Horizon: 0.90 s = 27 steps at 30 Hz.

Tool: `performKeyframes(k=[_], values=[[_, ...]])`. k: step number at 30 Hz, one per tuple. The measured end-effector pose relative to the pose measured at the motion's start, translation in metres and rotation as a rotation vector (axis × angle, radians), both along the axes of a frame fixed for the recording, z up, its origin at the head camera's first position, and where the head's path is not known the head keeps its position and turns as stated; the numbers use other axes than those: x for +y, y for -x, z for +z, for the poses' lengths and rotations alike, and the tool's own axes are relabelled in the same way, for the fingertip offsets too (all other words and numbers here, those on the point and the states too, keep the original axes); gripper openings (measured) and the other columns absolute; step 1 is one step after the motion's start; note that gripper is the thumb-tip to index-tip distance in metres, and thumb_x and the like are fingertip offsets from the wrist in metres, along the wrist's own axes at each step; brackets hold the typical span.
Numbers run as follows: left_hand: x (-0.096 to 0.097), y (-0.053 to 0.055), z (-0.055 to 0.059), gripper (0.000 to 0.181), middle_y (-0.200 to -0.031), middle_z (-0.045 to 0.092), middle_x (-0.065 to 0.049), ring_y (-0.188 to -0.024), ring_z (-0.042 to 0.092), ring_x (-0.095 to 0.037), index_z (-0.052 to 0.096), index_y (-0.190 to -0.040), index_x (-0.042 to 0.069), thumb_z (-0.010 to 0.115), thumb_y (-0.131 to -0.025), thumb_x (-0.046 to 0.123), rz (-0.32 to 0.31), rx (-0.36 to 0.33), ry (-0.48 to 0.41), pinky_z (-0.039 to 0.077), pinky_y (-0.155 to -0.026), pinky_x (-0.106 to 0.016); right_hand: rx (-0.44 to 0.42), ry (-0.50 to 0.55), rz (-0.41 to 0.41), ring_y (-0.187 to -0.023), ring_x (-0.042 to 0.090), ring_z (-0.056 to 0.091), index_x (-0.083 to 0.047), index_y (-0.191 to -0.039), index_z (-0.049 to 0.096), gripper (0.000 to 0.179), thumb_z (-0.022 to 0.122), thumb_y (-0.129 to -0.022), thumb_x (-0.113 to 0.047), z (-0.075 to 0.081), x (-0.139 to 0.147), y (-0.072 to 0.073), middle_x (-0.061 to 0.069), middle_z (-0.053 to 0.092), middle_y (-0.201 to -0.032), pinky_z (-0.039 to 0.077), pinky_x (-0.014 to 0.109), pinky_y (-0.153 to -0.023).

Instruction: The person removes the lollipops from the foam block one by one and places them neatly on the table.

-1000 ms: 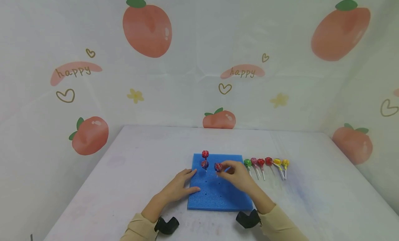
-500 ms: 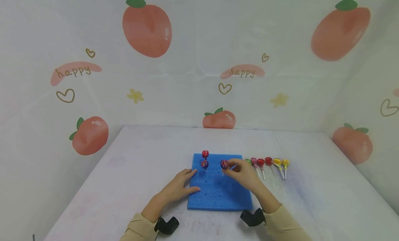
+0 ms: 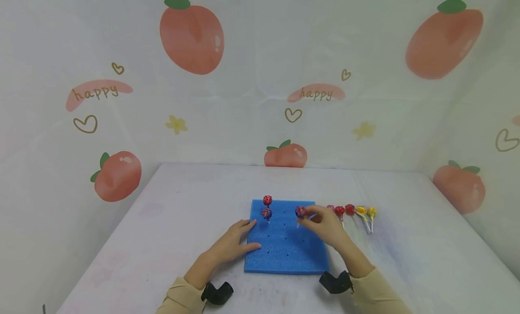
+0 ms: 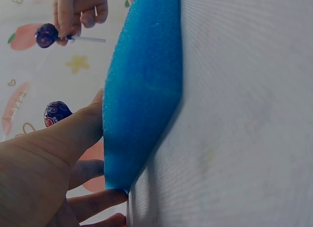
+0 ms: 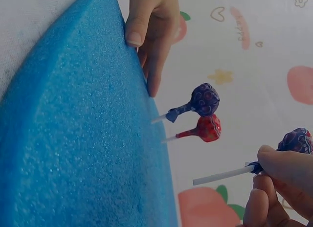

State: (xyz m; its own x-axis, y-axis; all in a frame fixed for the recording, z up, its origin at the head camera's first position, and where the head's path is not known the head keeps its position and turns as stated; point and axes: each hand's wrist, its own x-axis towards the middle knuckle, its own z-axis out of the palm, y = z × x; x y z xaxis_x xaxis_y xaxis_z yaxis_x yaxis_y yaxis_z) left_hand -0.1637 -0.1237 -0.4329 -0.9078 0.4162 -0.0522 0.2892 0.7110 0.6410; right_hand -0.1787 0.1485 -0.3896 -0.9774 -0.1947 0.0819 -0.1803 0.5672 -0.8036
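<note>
The right hand (image 3: pixel 326 225) pinches a blue-wrapped lollipop (image 3: pixel 300 211) below its head, clear above the one o'clock side of the blue foam (image 3: pixel 280 260). The left hand (image 3: pixel 230 242), fingers nearly straight, touches the nine o'clock edge; upright lollipops (image 3: pixel 266 214) stand at eleven, loose lollipops (image 3: pixel 350 209) beyond two.

Blue block (image 5: pixel 83 119): foam by its look — matt, rough, finely pored
Lollipop wrappers (image 5: pixel 209 128): we see thin, printed film, crinkled and slightly glossy
Lollipop sticks (image 5: pixel 220 176): smooth, plastic-looking
Table covering (image 4: pixel 244 114): cloth-like to us — matt, finely ribbed
Backdrop (image 3: pixel 252 43): printed cloth, matt, lightly creased to our eyes
Sleeves (image 3: pixel 180 300): soft-looking matt cloth, gathered in folds
</note>
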Motion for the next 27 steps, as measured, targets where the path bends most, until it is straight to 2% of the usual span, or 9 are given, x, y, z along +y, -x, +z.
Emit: performKeyframes(k=[10,17,27], values=[[0.0,0.0,0.0,0.071,-0.145,0.036,-0.024,-0.137,0.03,-0.043,0.038,-0.142,0.005,0.063,-0.087,0.042,-0.004,0.002,0.003,0.029,-0.109,-0.058,0.035,0.044,0.031,-0.07,0.018,0.061,-0.003,-0.1,0.068,0.021,0.067,-0.086,-0.018,0.003,0.012,-0.002,0.011,0.068,-0.093,0.049,0.017,-0.063],[0.0,0.0,0.0,0.072,-0.146,0.036,-0.024,-0.137,0.029,-0.044,0.038,-0.142,0.005,0.063,-0.086,0.042,-0.004,-0.002,-0.001,0.029,-0.109,-0.059,0.051,0.014,-0.02,-0.073,0.017,0.062,-0.004,-0.099,0.068,0.019,0.067,-0.086,-0.017,0.004,0.021,-0.003,0.012,0.069,-0.092,0.049,0.018,-0.064],[0.0,0.0,0.001,0.072,-0.146,0.035,-0.024,-0.138,0.027,-0.044,0.038,-0.143,0.006,0.063,-0.086,0.042,0.005,-0.014,-0.007,0.027,-0.11,-0.059,0.068,-0.005,-0.068,-0.074,0.008,0.058,-0.004,-0.095,0.068,0.016,0.067,-0.086,-0.017,0.002,0.033,-0.001,0.011,0.069,-0.091,0.049,0.018,-0.064]])
